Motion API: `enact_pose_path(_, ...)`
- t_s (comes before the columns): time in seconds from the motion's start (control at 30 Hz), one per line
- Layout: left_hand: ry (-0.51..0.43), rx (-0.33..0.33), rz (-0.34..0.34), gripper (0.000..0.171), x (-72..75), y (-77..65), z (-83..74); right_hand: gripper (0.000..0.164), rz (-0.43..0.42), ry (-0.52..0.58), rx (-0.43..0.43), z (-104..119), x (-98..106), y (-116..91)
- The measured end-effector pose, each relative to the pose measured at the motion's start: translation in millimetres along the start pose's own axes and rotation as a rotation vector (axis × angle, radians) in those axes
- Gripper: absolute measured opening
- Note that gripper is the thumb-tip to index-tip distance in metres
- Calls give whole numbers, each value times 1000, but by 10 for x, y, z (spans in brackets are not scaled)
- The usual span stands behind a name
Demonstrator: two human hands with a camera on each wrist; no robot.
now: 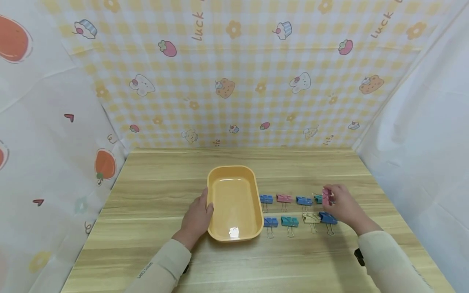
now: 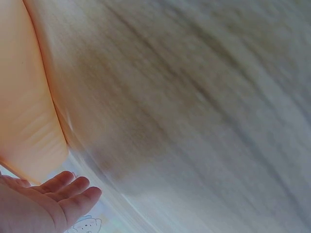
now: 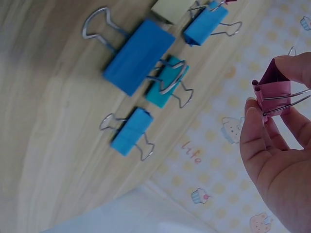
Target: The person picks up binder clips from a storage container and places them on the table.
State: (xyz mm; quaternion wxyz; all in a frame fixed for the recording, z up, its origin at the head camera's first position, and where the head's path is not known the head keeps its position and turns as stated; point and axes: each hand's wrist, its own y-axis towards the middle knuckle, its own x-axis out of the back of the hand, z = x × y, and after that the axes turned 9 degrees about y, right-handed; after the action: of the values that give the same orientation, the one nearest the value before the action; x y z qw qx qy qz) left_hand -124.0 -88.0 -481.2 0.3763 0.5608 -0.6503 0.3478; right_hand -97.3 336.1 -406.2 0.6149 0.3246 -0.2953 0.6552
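My right hand (image 1: 342, 203) pinches a pink binder clip (image 3: 274, 94) between thumb and fingers, raised above the table. Right below it in the head view are a teal clip (image 1: 318, 199), partly hidden, and a dark blue clip (image 1: 328, 218). At the left side of a yellow tray (image 1: 234, 240), my left hand (image 1: 196, 217) holds the rim, its thumb over the edge and fingers along the outer wall. Those fingers (image 2: 73, 194) show beside the tray wall (image 2: 29, 97) in the left wrist view; the thumb is hidden there. Nothing lies inside the tray.
Two rows of binder clips lie right of the tray: blue (image 1: 266, 199), pink (image 1: 283, 198) and blue (image 1: 304, 201) behind; blue (image 1: 270, 222), teal (image 1: 290, 221) and cream (image 1: 311, 218) in front. Patterned cloth (image 1: 234, 81) hangs behind the wooden table (image 1: 165, 171).
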Motion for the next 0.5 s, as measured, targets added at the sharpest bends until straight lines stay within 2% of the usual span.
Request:
enact_pose_path(0.3,-5,11,8,59,12,0,-11,43,-9,-17,-2,-172,43,-84)
enact_pose_path(0.5,-4,8,11,59,11,-7,-12,45,-8,-22,-33,-271,48,-115)
